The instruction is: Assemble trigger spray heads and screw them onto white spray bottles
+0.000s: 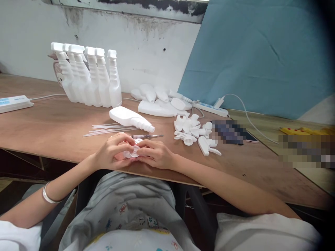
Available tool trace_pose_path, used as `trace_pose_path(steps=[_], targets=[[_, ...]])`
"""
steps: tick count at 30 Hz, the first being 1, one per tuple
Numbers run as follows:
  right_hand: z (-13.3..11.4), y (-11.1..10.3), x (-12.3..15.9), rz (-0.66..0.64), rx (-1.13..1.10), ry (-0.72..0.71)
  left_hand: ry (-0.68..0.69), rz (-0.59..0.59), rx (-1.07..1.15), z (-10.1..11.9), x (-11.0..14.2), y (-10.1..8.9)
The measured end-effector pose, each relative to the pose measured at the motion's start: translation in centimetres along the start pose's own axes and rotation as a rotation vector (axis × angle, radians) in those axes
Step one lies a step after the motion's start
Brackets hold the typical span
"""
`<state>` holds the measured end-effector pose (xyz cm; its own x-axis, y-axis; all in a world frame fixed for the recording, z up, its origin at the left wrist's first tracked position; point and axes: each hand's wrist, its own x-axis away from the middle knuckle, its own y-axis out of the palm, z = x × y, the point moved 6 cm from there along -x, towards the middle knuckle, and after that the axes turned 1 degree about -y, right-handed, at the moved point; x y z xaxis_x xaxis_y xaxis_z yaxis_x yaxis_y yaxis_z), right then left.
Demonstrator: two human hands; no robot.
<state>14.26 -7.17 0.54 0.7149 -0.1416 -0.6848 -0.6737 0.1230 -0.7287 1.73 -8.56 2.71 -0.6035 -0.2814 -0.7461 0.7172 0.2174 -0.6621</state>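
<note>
Both my hands meet at the table's front edge around one small white plastic spray-head part point(133, 152). My left hand point(113, 151) curls its fingers round the part's left side. My right hand point(155, 153) pinches its right side. Just behind my fingers a thin metal tool point(148, 136) lies flat, and beyond it a white bottle without a cap point(131, 119) rests on its side. Several thin clear dip tubes point(107, 129) are spread out left of the bottle.
A row of assembled white spray bottles point(87, 78) stands at the back. More bottles lie on their sides point(162, 101). Loose white trigger heads point(195, 132) are heaped to the right, beside a phone point(250, 137). Power strips sit at the far left point(14, 103) and at the back point(209, 108).
</note>
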Motion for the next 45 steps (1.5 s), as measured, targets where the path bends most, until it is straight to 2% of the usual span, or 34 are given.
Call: trace_pose_path(steps=[5, 9, 17, 23, 28, 45], targets=[[-0.14, -0.27, -0.05, 0.038, -0.008, -0.001, 0.012, -0.010, 0.022, -0.09, 0.12, 0.10], [-0.07, -0.40, -0.08, 0.071, -0.045, 0.001, -0.032, -0.018, 0.079, -0.52, 0.26, 0.15], [0.10, 0.02, -0.21, -0.011, -0.143, 0.066, -0.017, -0.027, 0.076, -0.27, 0.04, 0.07], [0.00, 0.33, 0.00, -0.060, -0.111, 0.064, -0.037, -0.049, 0.125, -0.36, 0.09, 0.15], [-0.06, 0.38, 0.02, -0.048, -0.075, 0.053, -0.060, -0.041, 0.172, -0.44, 0.03, 0.05], [-0.01, 0.42, 0.03, -0.043, -0.096, 0.062, -0.034, -0.024, 0.119, -0.54, 0.13, 0.21]])
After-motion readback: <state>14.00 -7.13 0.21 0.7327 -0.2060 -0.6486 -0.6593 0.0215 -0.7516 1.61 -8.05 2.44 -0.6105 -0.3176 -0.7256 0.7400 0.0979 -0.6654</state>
